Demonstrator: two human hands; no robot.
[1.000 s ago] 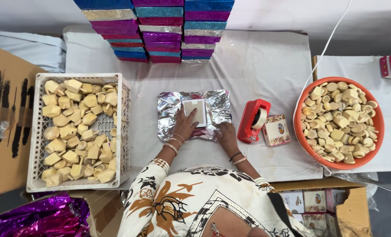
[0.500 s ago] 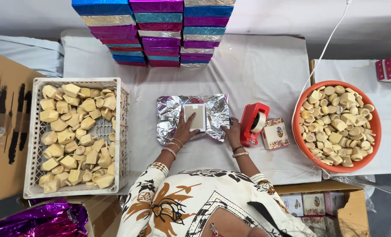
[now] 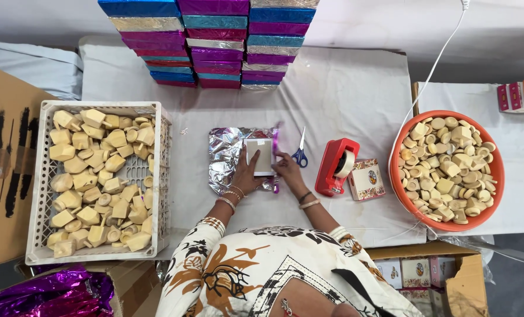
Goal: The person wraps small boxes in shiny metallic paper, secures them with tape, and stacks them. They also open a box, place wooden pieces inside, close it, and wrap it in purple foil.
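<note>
My left hand is pressed flat, fingers open, on the small white-rimmed tan box. My right hand pinches the crinkled silver foil sheet's right edge, folded up against the box's right side. Blue-handled scissors lie just right, mid-table.
</note>
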